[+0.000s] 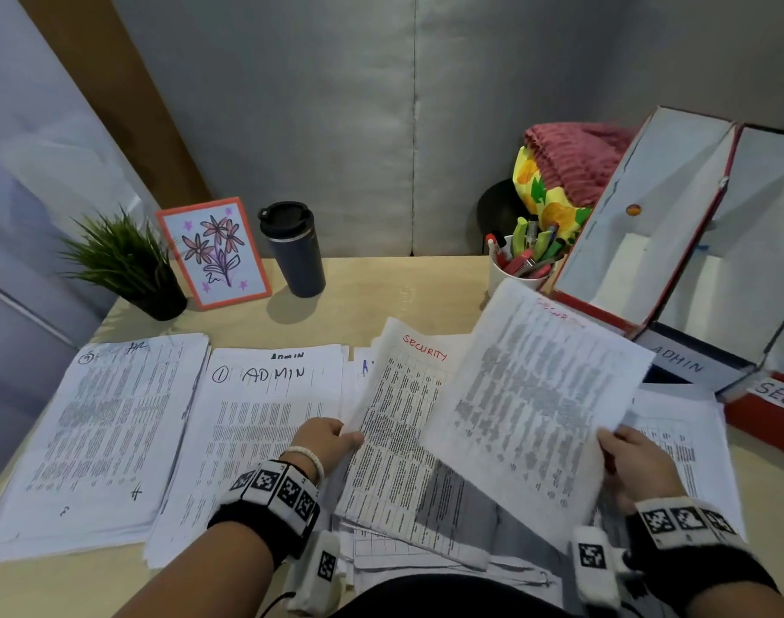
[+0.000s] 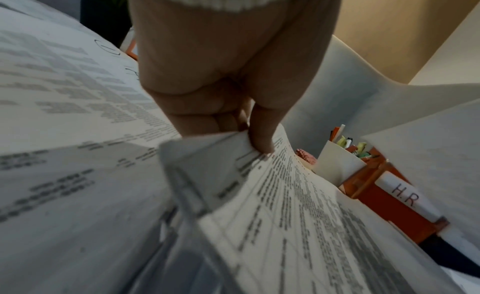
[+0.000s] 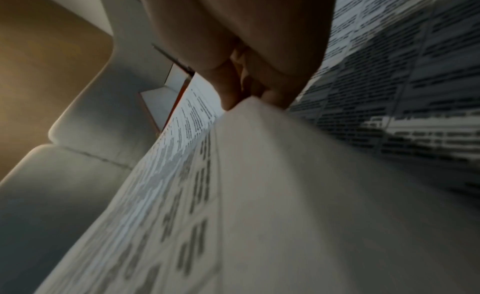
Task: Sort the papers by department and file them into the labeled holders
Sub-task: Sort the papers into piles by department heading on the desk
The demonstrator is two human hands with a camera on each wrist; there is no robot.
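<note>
My left hand [image 1: 332,439] pinches the left edge of a stack of papers [image 1: 408,421] headed SECURITY in red, thumb on top [image 2: 259,138]. My right hand [image 1: 635,457] holds a single printed sheet [image 1: 532,403], lifted and tilted above that stack, by its lower right edge [image 3: 259,105]. An ADMIN pile [image 1: 265,430] and an HR pile [image 1: 100,430] lie flat on the desk to the left. Labeled holders stand at the right: a red one [image 1: 639,225] marked H.R [image 2: 405,195], a dark ADMIN one [image 1: 680,363] and a red SECURITY one [image 1: 778,394].
A potted plant [image 1: 127,265], a framed flower drawing [image 1: 214,252] and a dark tumbler [image 1: 294,249] stand along the back of the desk. A white cup of pens [image 1: 521,260] sits beside the holders. More sheets [image 1: 675,439] lie under my right hand.
</note>
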